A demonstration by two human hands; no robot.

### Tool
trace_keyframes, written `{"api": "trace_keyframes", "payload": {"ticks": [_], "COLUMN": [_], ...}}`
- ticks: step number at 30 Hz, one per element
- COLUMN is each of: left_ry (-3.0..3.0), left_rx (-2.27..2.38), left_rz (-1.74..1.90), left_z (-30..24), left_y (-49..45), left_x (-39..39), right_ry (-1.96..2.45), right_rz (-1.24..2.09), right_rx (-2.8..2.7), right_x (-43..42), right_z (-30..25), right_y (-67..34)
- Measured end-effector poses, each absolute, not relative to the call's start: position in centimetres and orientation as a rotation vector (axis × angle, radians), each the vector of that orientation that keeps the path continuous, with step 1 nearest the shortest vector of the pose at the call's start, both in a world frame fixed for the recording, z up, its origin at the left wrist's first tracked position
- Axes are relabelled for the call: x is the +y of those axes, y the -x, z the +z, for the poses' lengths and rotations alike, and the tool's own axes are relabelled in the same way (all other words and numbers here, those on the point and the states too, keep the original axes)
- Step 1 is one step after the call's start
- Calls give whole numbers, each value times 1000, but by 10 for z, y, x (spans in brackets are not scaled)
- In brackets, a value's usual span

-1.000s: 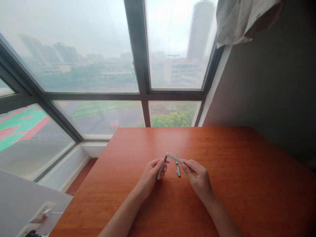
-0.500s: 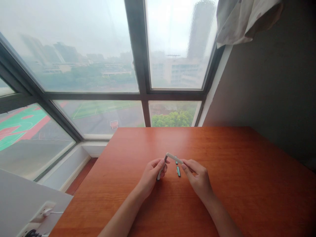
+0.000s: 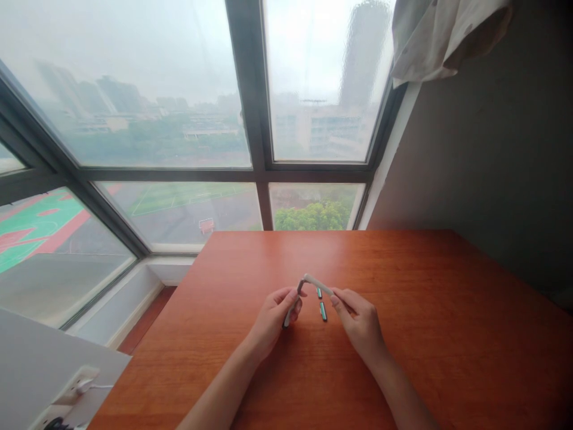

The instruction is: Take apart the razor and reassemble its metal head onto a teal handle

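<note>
My left hand (image 3: 276, 315) is closed around a slim grey bar (image 3: 287, 321) with a dark lower end, partly hidden by the fingers. In a pinch, my right hand (image 3: 358, 318) holds the near end of a slim pale rod (image 3: 317, 283). The rod's far tip meets the top of the grey bar at an angle; I cannot tell whether they are joined. On the table between the hands lie two small black-and-green pieces, a nearer piece (image 3: 323, 312) and a farther piece (image 3: 319, 293) partly behind the rod. Their kind is unclear.
The reddish-brown wooden table (image 3: 447, 322) reaches to large windows (image 3: 170, 131) with dark frames. A grey wall (image 3: 483, 155) stands at the right, with a pale cloth (image 3: 434, 42) hanging above. At lower left is a wall socket (image 3: 74, 385) with a plugged-in white cable.
The pale rod's far tip has shifted slightly up and to the right. More of the farther black-and-green piece is hidden at its top. Both hands stay nearly still.
</note>
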State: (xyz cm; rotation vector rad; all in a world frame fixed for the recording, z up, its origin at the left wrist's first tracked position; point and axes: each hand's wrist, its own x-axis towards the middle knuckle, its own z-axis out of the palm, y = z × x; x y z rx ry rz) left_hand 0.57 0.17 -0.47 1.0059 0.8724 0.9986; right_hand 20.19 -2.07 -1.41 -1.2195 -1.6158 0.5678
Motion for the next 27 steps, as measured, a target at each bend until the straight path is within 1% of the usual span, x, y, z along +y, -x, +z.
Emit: {"api": "trace_keyframes", "payload": {"ticks": [27], "left_ry": [-968], "left_rx": [888], "left_rz": [1018], "left_z": [0], "left_y": [-3], "left_x": [2], "right_ry": [1245], "right_rz": [540], "right_rx": [-1590], "right_x": [-22], "right_z": [-11], "right_y": [-201]}}
